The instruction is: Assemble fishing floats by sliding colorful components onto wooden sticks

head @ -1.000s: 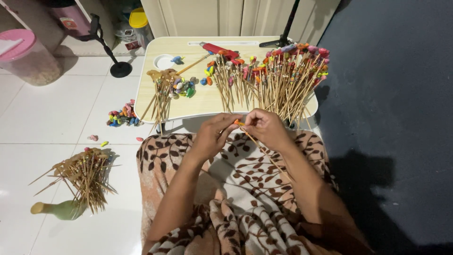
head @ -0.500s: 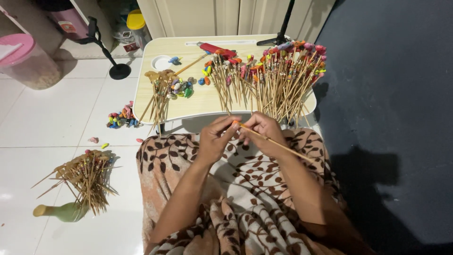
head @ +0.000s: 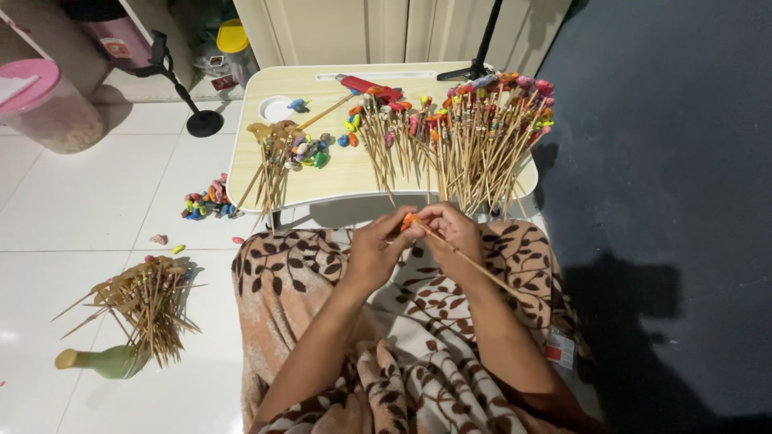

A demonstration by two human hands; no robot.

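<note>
- The person sits on the floor with a brown leaf-patterned cloth (head: 418,354) over the lap, both hands raised together just in front of the low worktop (head: 354,173).
- The left hand (head: 374,253) has its grip closed down: fingertips pinched on a small orange piece (head: 408,220) at the tip of a thin wooden stick (head: 470,259).
- The right hand (head: 452,233) is closed around that same stick near its upper end, touching the left hand's fingertips; the stick slants down and to the right across the right forearm, over the lap.
- On the worktop, toward the right, stands a dense cluster of sticks with coloured tips (head: 466,137), their heads fanned upward.
- Further left on the worktop lies a smaller bundle of sticks (head: 273,157), with loose coloured pieces (head: 310,151) just beside it.
- A red tool (head: 366,85) lies near the back edge.
- On the white tile floor to the left sits a little heap of coloured pieces (head: 207,202), and nearer, another pile of sticks (head: 145,301) resting against a green bottle (head: 104,362) lying on its side.
- A pink-lidded tub (head: 40,108) stands at the far left.
</note>
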